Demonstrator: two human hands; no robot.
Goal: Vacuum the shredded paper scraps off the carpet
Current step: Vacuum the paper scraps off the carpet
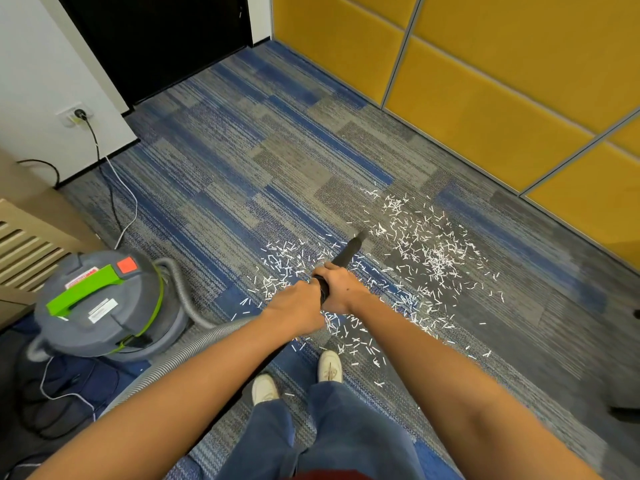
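8 o'clock: one grey drum vacuum with green handle [104, 306] and orange button; lid stickers blurred, text unreadable. One grey ribbed hose [180, 355] runs from it toward centre. Centre: left hand [294, 310] and right hand [341, 289], fingers curled tight round one black nozzle tube [348, 252], tip pointing to 1 o'clock. White shredded paper scraps [433, 254], too many to count, lie on blue-grey striped carpet [242, 150], centre to 3 o'clock.

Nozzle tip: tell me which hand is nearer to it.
Right. The right hand grips the black wand behind the nozzle tip; the left hand grips it further back, toward the hose.
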